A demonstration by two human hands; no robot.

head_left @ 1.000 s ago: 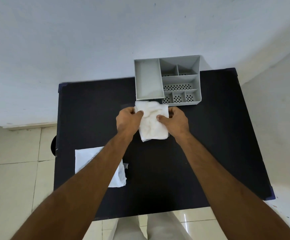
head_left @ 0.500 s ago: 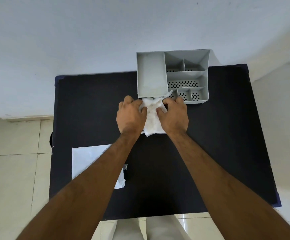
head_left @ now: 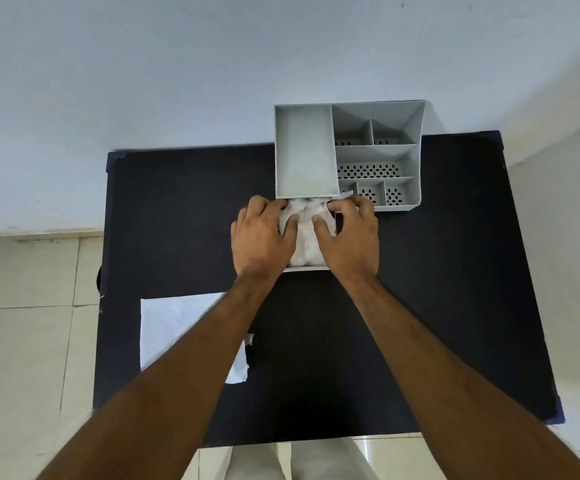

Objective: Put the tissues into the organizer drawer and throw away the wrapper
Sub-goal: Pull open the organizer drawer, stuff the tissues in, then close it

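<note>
— Two hands on one job, is that right?

— Yes. Both press on the tissues point(head_left: 305, 237), a soft white crumpled wad lying in the pulled-out drawer point(head_left: 307, 268) at the near side of the organizer point(head_left: 349, 157). Only the drawer's pale near lip shows, below the wad.

— How do the tissues look?

— Rumpled and puffy, with folds running lengthwise. A thin corner sticks up against the organizer's near wall, by its small perforated compartments.

— And the fingers?

— The left hand point(head_left: 262, 237) lies palm down on the wad's left side, fingers point(head_left: 264, 207) curled together over the far edge, thumb laid across the top. The right hand point(head_left: 349, 239) mirrors it on the right side, fingers point(head_left: 359, 206) bent and slightly spread, thumb pressing the middle. Neither hand pinches; they push down.

— The organizer itself?

— Grey plastic, at the far edge of the black table point(head_left: 437, 306), against the pale wall point(head_left: 177, 64). One large plain compartment sits on its left; smaller ones with holed floors sit on its right.

— The wrapper?

— The wrapper point(head_left: 177, 327) is a flat whitish sheet, well nearer the person than the organizer and off to its left, lying on the table, partly hidden under the left forearm.
</note>
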